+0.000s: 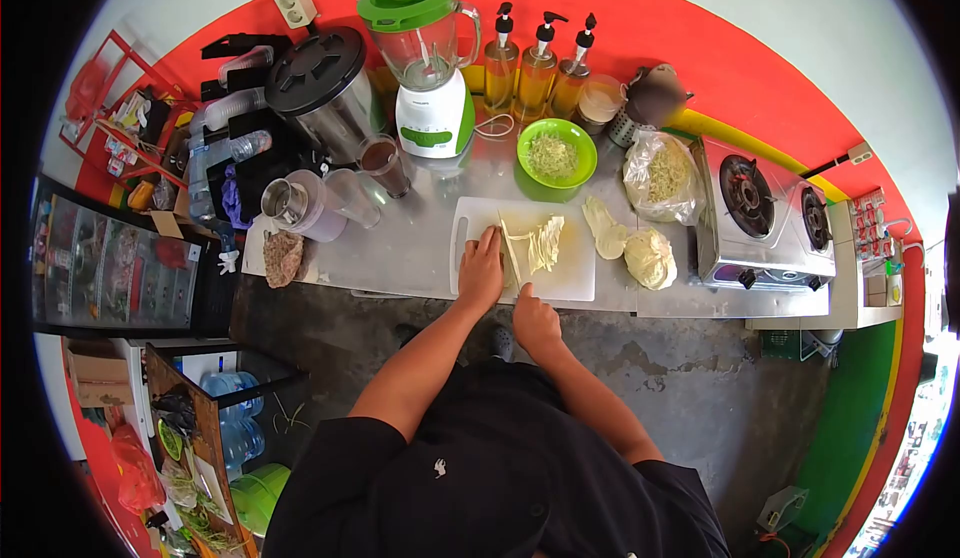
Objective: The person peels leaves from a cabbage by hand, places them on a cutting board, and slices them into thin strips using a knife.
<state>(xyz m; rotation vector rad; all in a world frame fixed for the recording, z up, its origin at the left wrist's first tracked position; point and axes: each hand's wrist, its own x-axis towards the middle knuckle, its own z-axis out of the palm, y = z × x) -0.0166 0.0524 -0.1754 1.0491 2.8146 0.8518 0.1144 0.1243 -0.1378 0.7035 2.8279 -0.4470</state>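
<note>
My right hand (538, 322) grips a knife (511, 254) whose blade points away from me over a white cutting board (580, 283). Left of the blade, my left hand (482, 270) has its fingers bent and pressed down, apparently on cabbage that it mostly hides. Pale cut cabbage strips (543, 244) lie on the board just right of the blade. Beside the board are a loose cabbage leaf (604, 230) and a partial cabbage head (650, 259). Behind it, a green bowl (545, 192) holds shredded cabbage (553, 157).
A clear bag (664, 176) of shreds sits by a two-burner stove (765, 228) at right. Along the back stand a blender (428, 68), several pump bottles (537, 68) and a steel container (325, 93). A tall cup (385, 166) and a plastic jug (318, 208) stand at left.
</note>
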